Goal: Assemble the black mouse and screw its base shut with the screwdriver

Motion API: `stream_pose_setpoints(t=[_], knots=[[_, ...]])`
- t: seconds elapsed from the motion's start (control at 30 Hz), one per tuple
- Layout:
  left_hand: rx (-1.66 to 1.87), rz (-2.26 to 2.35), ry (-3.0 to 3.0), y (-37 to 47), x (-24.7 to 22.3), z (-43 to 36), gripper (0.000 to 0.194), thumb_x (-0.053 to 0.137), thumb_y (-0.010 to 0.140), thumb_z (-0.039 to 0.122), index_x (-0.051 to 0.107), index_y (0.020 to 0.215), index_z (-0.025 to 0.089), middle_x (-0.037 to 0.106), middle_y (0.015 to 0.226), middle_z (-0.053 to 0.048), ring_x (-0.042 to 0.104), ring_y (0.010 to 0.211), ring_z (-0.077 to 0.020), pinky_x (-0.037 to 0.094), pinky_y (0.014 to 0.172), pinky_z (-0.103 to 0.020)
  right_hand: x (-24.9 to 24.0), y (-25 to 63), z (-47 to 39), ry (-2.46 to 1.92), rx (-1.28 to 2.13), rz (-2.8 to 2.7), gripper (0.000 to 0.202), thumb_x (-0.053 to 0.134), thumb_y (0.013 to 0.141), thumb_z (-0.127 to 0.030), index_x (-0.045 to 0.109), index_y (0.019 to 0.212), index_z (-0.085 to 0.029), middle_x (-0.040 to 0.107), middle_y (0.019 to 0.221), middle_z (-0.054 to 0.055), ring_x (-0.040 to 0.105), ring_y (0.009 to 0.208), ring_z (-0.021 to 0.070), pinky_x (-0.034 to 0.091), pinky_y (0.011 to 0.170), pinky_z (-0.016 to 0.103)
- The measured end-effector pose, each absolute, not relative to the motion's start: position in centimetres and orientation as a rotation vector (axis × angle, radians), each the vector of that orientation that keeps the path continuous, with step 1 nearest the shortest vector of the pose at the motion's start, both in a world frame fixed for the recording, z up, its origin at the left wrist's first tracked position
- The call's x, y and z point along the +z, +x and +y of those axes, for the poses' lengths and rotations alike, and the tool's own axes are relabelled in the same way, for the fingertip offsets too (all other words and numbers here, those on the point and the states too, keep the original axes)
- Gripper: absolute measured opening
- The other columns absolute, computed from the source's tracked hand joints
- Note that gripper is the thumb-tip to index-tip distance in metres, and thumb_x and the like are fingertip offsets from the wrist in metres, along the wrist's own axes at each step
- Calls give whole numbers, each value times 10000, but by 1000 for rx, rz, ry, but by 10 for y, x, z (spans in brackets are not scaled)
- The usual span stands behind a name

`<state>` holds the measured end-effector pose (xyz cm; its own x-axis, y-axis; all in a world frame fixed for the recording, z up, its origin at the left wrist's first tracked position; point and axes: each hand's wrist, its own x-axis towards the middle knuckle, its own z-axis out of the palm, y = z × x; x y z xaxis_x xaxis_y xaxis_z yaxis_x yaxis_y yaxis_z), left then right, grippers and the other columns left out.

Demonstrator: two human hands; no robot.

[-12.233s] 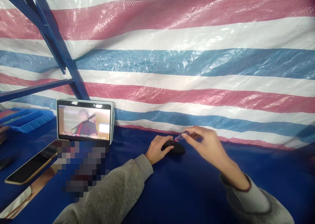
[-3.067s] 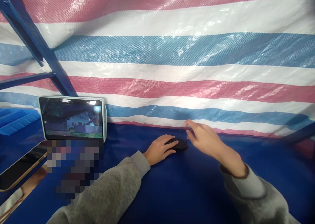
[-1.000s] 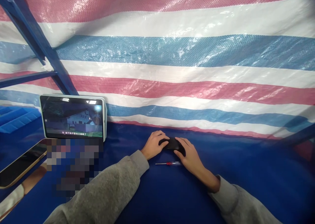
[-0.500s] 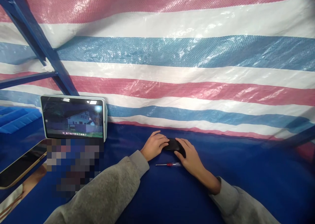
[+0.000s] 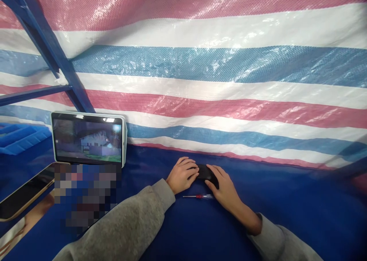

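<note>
A small black rounded object (image 5: 204, 172) lies on the blue tabletop between my hands; its exact kind is hard to make out. My left hand (image 5: 183, 175) has its fingers bent together over the left end. Around the right end, my right hand (image 5: 222, 182) curves its thumb and fingers, gripping it. Both hands cover much of the object. Just in front of it lies a thin screwdriver (image 5: 198, 196) with a red and clear handle, its shaft pointing left. Neither hand touches the screwdriver's shaft.
A tablet (image 5: 88, 138) playing a video stands at the left. Before it are a phone (image 5: 31, 190) and a pixelated patch. A blue plastic tray (image 5: 23, 138) sits far left, beside a blue metal frame (image 5: 57, 58). Striped plastic sheeting (image 5: 200, 62) hangs behind the table.
The view has shifted slightly, so everything sits a little lower and further right. Both hands stay at the black object, with small finger movements. The caption on the tablet is gone.
</note>
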<state>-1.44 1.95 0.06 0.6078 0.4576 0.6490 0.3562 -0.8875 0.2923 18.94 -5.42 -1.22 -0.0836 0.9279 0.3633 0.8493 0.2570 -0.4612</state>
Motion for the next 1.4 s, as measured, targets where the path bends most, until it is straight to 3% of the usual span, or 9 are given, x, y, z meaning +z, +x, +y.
stream_pose_setpoints(t=[0.3, 0.6, 0.9, 1.03, 1.17, 1.4], knots=[[1246, 722, 2668, -12, -3, 17, 186, 544, 924, 204, 730, 934, 210, 737, 942, -45, 641, 1022, -219, 451, 984, -449, -11, 189, -55, -1620, 154, -1952, 468, 509, 889, -358, 490, 1341, -237, 569, 1278, 105, 558, 1139, 269, 458, 973, 450], [1211, 690, 2664, -14, -1, 15, 174, 548, 925, 189, 722, 934, 193, 725, 989, -52, 587, 1150, -250, 438, 1001, -460, -11, 188, -55, -1620, 138, -1953, 463, 509, 889, -353, 492, 1337, -238, 578, 1268, 99, 565, 1131, 266, 466, 964, 443], [1101, 709, 2610, -14, -7, 24, 156, 519, 956, 185, 674, 967, 198, 715, 963, -41, 633, 1047, -191, 397, 1039, -423, -12, 189, -55, -1629, 154, -1958, 466, 508, 893, -351, 486, 1341, -227, 566, 1279, 104, 547, 1152, 267, 450, 981, 445], [986, 750, 2644, -16, -2, 22, 169, 550, 953, 267, 638, 1081, 200, 667, 1087, -55, 602, 1070, -189, 389, 1042, -400, -12, 189, -54, -1605, 172, -1956, 465, 503, 901, -358, 482, 1345, -222, 563, 1283, 112, 535, 1167, 274, 438, 990, 460], [819, 718, 2726, -16, 3, 18, 450, 654, 872, 419, 548, 1267, 231, 578, 1262, -77, 536, 1160, -248, 382, 1044, -427, -12, 189, -54, -1584, 196, -1945, 470, 508, 900, -379, 487, 1341, -221, 568, 1279, 115, 537, 1169, 277, 438, 995, 461], [899, 769, 2664, -16, 6, 16, 353, 562, 938, 394, 549, 1231, 198, 639, 1177, -73, 583, 1085, -227, 385, 1032, -418, -7, 190, -55, -1541, 240, -1884, 486, 476, 899, -333, 445, 1368, -207, 536, 1333, 112, 545, 1174, 258, 456, 986, 425]])
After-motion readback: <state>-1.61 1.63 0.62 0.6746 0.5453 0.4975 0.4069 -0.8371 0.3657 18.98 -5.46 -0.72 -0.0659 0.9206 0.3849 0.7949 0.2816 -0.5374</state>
